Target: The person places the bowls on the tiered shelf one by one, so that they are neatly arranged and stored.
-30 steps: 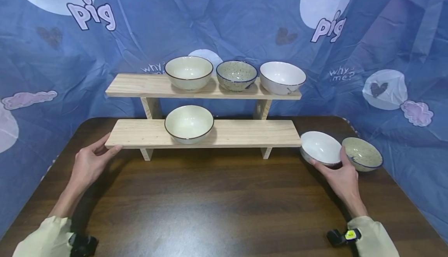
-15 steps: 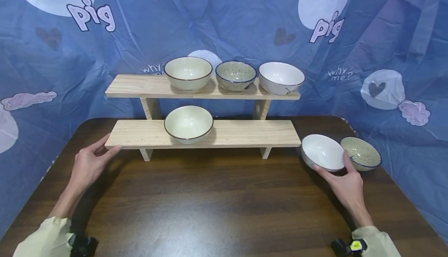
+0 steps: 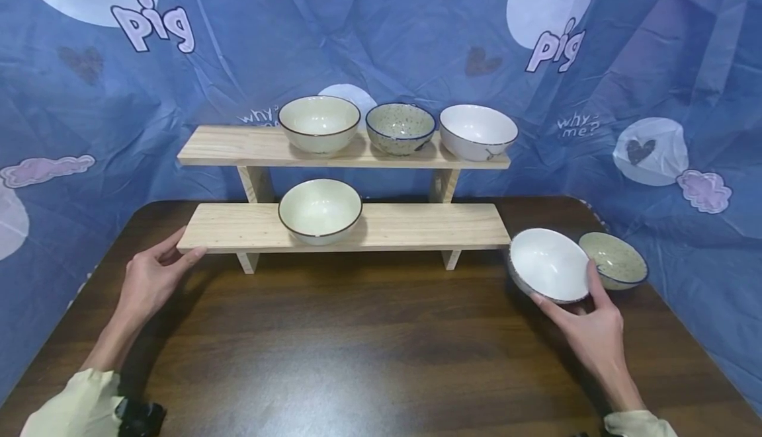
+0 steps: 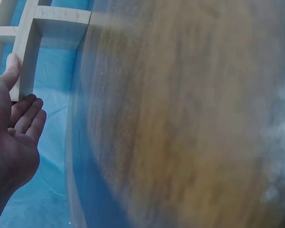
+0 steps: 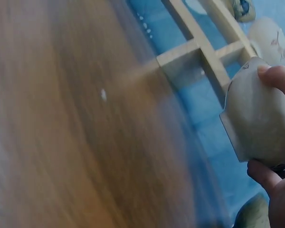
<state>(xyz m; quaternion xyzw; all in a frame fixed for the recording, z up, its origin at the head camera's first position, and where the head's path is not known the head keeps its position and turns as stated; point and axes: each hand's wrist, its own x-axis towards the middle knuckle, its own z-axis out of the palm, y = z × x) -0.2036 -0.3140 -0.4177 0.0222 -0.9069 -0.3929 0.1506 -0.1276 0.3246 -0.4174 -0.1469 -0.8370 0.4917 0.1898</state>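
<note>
My right hand (image 3: 598, 334) grips the near right side of a white bowl (image 3: 549, 264) just off the right end of the lower tier. The right wrist view shows thumb and fingers on the outside of this bowl (image 5: 259, 114), its underside facing the camera. My left hand (image 3: 145, 285) holds the left end of a two-tier wooden shelf (image 3: 428, 225). In the left wrist view its thumb lies on one face of the board (image 4: 26, 61) and its fingers on the other. Right behind the held bowl sits a speckled green bowl (image 3: 619, 262) with a blue rim.
On the upper tier stand a cream bowl (image 3: 319, 126), a speckled blue-rimmed bowl (image 3: 400, 131) and a white bowl (image 3: 479, 134). Another cream bowl (image 3: 320, 212) rests on the lower tier. The dark wooden table (image 3: 357, 338) ends at a blue printed cloth (image 3: 369, 40).
My right hand has moved slightly right and toward me with the white bowl, which tips a little more toward the camera. My left hand stays on the shelf end.
</note>
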